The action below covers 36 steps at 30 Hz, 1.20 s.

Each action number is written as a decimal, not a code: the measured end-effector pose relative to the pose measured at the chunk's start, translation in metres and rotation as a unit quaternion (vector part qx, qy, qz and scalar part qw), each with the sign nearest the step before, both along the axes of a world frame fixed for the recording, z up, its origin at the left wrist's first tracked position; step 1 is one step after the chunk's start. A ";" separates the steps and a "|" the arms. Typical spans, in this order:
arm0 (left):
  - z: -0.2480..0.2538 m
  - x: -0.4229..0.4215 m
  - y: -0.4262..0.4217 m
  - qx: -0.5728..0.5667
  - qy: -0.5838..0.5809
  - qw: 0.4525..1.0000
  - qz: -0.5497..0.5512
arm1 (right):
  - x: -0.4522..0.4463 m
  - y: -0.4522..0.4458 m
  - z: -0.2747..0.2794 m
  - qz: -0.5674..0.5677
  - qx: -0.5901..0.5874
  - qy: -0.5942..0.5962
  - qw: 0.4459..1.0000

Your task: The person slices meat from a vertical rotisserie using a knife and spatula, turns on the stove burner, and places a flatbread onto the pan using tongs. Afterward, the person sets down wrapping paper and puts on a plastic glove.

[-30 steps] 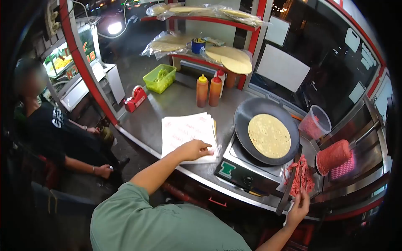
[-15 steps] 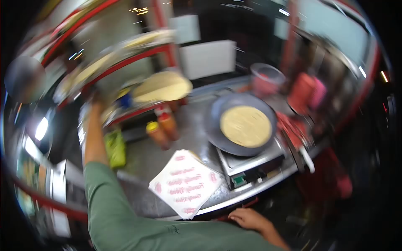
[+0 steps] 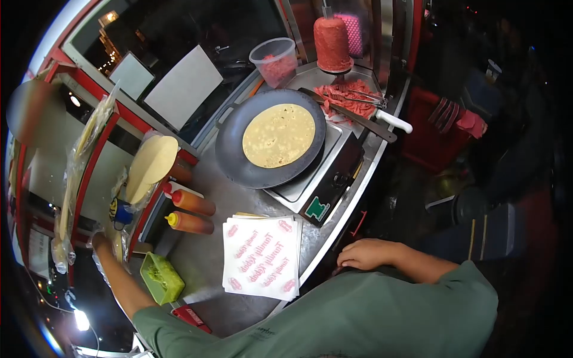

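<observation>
My left hand (image 3: 101, 243) reaches to the lower shelf at the left, beside a plastic bag; its fingers are hidden. Close to it on that shelf are a blue cup (image 3: 121, 213) and pale flatbreads (image 3: 152, 164). My right hand (image 3: 365, 255) rests near my body at the counter's front edge, its fingers curled together; whether it holds anything is hidden. A round flatbread (image 3: 279, 135) lies in the dark pan (image 3: 230, 146) on the stove (image 3: 328, 185). Printed paper sheets (image 3: 261, 258) lie stacked on the counter (image 3: 209, 298).
Two sauce bottles (image 3: 194, 203), a green tub (image 3: 161, 277) of greens and a red tape dispenser (image 3: 191, 317) stand at the left. Behind the pan are a tub of red meat (image 3: 276, 64) and a meat spit (image 3: 332, 45). A knife (image 3: 364, 121) lies by shredded meat (image 3: 349, 95).
My left hand has gone from the paper stack to the shelf. My right hand has left the meat tray and come to the counter's front edge. The view has turned.
</observation>
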<state>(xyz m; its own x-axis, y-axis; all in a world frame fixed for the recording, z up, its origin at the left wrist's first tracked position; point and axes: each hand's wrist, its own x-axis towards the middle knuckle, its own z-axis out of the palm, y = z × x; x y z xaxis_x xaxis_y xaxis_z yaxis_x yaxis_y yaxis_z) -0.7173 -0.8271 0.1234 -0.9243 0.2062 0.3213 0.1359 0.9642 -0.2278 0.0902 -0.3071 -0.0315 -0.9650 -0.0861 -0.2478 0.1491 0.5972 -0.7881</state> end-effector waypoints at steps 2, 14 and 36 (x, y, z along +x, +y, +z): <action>-0.007 0.029 -0.011 -0.030 0.164 0.974 -0.155 | -0.007 0.011 0.007 0.033 -0.010 0.049 0.998; -0.139 0.631 0.307 0.687 -0.006 0.661 -0.303 | -0.032 0.087 0.042 -0.014 -0.191 0.212 0.958; -0.123 0.785 0.480 0.673 -0.226 0.678 -0.191 | 0.000 0.183 0.061 -0.016 -0.194 0.370 0.908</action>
<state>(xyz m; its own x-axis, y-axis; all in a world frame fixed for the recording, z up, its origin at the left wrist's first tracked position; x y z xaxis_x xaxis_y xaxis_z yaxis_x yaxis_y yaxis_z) 0.0675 -0.3473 -0.0001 -0.9529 0.2588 0.1580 0.1968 0.1313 0.9716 0.0903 -0.1245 0.0298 -0.8581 0.0020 0.5135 -0.4956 0.2586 -0.8291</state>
